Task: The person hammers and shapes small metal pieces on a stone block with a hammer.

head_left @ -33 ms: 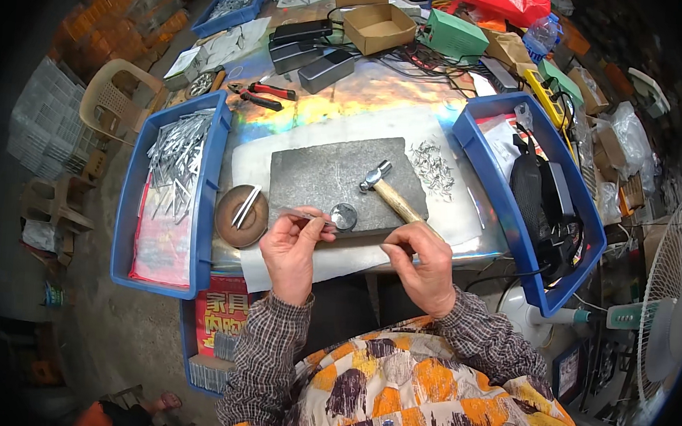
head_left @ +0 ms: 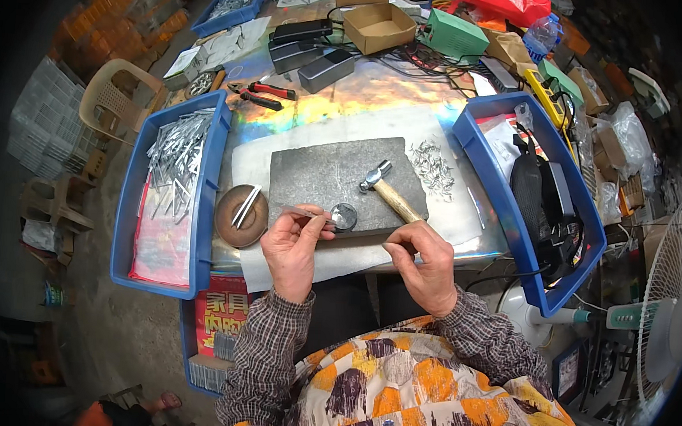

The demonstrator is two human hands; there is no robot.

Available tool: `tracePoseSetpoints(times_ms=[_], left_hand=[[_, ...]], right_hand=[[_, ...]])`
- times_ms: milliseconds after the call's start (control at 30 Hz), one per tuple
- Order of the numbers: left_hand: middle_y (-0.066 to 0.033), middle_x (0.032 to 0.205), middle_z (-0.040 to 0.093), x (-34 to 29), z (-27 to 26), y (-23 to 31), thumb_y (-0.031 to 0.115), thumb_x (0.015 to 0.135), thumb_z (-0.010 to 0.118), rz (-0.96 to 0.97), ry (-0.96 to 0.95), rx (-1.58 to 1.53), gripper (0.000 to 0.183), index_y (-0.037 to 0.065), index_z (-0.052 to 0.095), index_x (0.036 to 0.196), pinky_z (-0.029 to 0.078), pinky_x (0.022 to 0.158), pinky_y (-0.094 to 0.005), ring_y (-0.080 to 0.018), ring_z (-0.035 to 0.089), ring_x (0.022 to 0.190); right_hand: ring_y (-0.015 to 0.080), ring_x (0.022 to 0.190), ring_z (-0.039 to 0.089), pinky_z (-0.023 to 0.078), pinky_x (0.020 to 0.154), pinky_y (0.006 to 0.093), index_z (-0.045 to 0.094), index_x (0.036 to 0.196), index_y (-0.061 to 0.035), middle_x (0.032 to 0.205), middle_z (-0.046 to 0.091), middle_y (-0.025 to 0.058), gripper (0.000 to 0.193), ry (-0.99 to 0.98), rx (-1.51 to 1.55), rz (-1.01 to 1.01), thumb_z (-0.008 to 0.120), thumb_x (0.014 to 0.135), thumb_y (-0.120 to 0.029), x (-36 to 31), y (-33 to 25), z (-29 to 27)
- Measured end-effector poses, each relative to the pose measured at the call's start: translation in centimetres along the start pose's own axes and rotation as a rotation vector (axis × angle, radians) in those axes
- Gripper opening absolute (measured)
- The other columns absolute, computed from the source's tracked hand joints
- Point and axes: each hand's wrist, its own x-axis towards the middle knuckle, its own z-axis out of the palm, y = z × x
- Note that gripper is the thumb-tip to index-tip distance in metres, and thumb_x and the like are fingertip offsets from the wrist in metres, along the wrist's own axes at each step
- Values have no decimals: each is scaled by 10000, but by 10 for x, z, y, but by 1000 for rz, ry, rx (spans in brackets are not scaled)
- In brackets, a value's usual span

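Note:
My left hand (head_left: 292, 251) is closed in a pinch on a thin metal strip (head_left: 300, 211), at the near edge of a dark grey slab (head_left: 312, 168). Right beside its fingertips, a small round black dish (head_left: 345, 216) with a shiny inside sits on the slab. My right hand (head_left: 424, 265) has its thumb and forefinger pressed together near the slab's right front corner; anything between them is too small to make out. Just beyond it lies a hammer (head_left: 395, 199), its wooden handle pointing toward that hand. Left of the slab, a round brown dish (head_left: 229, 223) carries pale metal strips (head_left: 247, 206).
Blue trays flank the work: the left one (head_left: 123, 231) holds many metal strips, the right one (head_left: 535, 291) a black bag and cables. Small metal pieces (head_left: 433, 170) lie right of the slab. Red-handled pliers (head_left: 264, 93), boxes and cables lie farther back. A fan (head_left: 667, 311) stands at right.

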Motion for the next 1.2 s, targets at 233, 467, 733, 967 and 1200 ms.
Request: tracePoseSetpoints(times_ms=[233, 467, 733, 967, 1200], left_hand=[[-74, 894, 631, 5, 6, -7, -34, 859, 592, 83, 24, 213, 79, -50, 610, 934, 523, 637, -214, -100, 599, 745], [-70, 908, 634, 5, 7, -8, -33, 858, 595, 91, 6, 306, 78, -48, 617, 932, 513, 631, -205, -92, 595, 747], [-69, 909, 637, 4, 6, -9, -35, 861, 590, 103, 7, 297, 79, -48, 617, 935, 514, 635, -204, -93, 597, 746], [-87, 797, 662, 4, 9, -2, -30, 782, 645, 286, -10, 642, 106, -6, 646, 886, 485, 601, -276, -157, 627, 683], [-129, 781, 628, 3, 13, -3, -57, 715, 636, 413, 20, 769, 179, 14, 635, 880, 476, 619, -328, -274, 621, 692]], right_hand=[[187, 584, 559, 424, 502, 287, 585, 811, 5, 719, 577, 82, 86, -43, -30, 26, 659, 767, 14, 0, 6, -2], [203, 589, 563, 430, 514, 295, 588, 809, 8, 720, 580, 91, 78, -68, -30, 21, 656, 770, 8, 0, 9, -2], [214, 606, 577, 440, 526, 298, 582, 804, 12, 727, 583, 99, 81, -97, -20, 40, 655, 769, 8, 0, 10, -1], [255, 633, 587, 455, 545, 320, 587, 863, -5, 753, 588, 106, 117, -147, -79, -74, 659, 774, -26, 22, 2, 1], [281, 652, 586, 461, 542, 354, 565, 943, -27, 769, 560, 101, 212, -207, -87, -280, 648, 748, -40, 64, -18, 23]])
